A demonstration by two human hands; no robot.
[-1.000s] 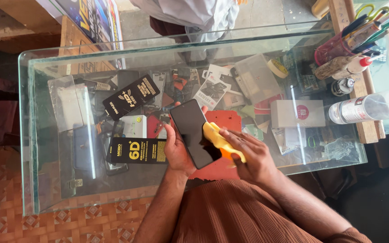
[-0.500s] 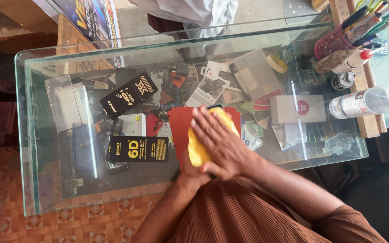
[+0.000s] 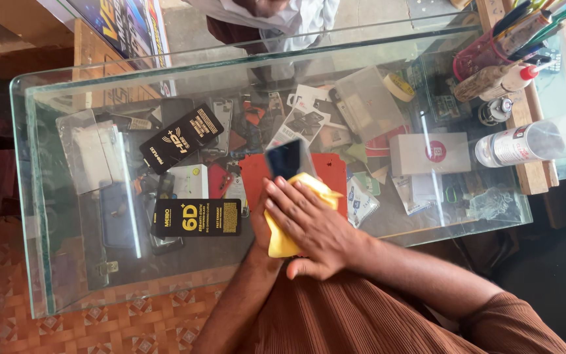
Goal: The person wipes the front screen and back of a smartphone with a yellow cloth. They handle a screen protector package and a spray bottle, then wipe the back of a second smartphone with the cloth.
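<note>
1. The right hand lies flat over a yellow cloth; its fingers are held close together and stretched forward, pressing the cloth down onto the lower part of a phone; the thumb pokes out below the cloth, towards the body.
2. The phone is dark, its glossy screen facing up and tilted slightly; only its upper half shows past the fingertips; it sits over a red mat on top of a glass counter.
3. The left hand is mostly hidden beneath the right hand and the cloth; it sits at the left edge of the cloth, below the phone; whether it grips the phone or merely supports it I cannot tell.
4. Inside the counter, just left of the hands, lies a black box with yellow lettering; another black box lies aslant further up.
5. A white box with a red round mark sits to the right, under the glass; a clear bottle lies on its side on the wooden ledge beyond; a cup of pens stands at the far right corner.
</note>
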